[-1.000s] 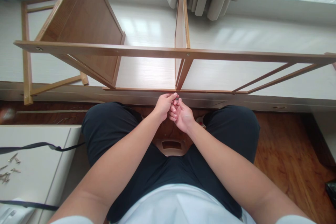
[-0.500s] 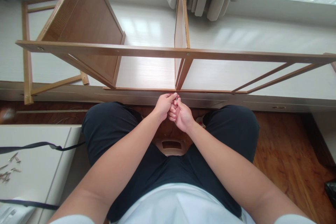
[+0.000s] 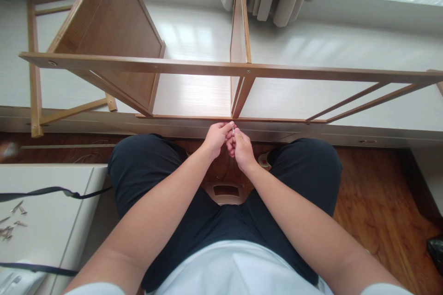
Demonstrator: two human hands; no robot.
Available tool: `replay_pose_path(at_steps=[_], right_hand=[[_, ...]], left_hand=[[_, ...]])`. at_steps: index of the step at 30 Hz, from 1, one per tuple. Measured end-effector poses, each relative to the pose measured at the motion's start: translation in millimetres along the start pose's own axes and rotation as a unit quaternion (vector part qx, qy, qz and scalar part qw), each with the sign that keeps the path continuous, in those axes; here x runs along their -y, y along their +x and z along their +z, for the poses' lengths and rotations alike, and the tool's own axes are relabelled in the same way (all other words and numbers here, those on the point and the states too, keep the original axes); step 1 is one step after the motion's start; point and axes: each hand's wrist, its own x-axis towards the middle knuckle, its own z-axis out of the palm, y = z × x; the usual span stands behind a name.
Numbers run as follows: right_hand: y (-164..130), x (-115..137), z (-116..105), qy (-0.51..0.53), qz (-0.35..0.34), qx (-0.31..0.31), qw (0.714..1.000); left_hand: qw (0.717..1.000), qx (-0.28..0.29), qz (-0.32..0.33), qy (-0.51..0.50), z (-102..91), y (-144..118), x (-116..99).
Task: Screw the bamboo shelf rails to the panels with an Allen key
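While loose screws (image 3: 10, 226) lie on the white cabinet (image 3: 51, 193) far to the left of the wooden frame (image 3: 221, 70), my left hand (image 3: 216, 139) curls its fingers just below the frame's near rail. Touching it, my right hand (image 3: 241, 148) pinches a small metal screw (image 3: 233, 131) upright between fingertips, just under that rail's middle post.
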Motion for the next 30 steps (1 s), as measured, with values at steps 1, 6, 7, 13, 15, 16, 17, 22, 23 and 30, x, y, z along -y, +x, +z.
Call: replay_pose_path(at_steps=[1, 6, 7, 13, 15, 16, 17, 22, 23, 30], right_hand=[[-0.2, 0.1, 0.1, 0.000, 0.003, -0.003, 1.000], [0.0, -0.1, -0.2, 0.008, 0.015, -0.009, 1.000], [0.2, -0.3, -0.5, 0.011, 0.017, -0.009, 1.000], [0.5, 0.3, -0.9, 0.056, 0.041, 0.005, 0.998], [-0.2, 2.5, 0.0, 0.085, 0.061, 0.020, 0.994], [-0.7, 3.9, 0.6, 0.101, 0.073, 0.029, 0.992], [-1.2, 5.6, 1.1, 0.116, 0.086, 0.038, 0.989], [-2.9, 13.3, 2.9, 0.172, 0.133, 0.067, 0.974], [-3.0, 14.3, 3.1, 0.178, 0.137, 0.069, 0.972], [-3.6, 15.8, 3.4, 0.199, 0.141, 0.074, 0.967]], left_hand=[[1.000, 0.000, 0.000, 0.000, 0.1, -0.3, -0.2], [1.000, -0.009, -0.002, 0.003, 0.4, -1.4, -1.9], [1.000, -0.010, -0.003, 0.005, 0.3, -1.5, -2.2], [1.000, -0.007, -0.010, 0.013, 0.6, -2.1, -2.9], [1.000, -0.010, -0.014, 0.016, 0.8, -2.7, -2.9], [1.000, -0.013, -0.016, 0.017, 1.0, -3.0, -3.0], [1.000, -0.015, -0.018, 0.017, 1.1, -3.4, -3.2], [0.999, -0.024, -0.023, 0.015, 2.0, -5.0, -5.5], [0.999, -0.027, -0.023, 0.015, 2.1, -5.1, -5.9], [0.999, -0.031, -0.027, 0.019, 2.0, -4.9, -6.7]])
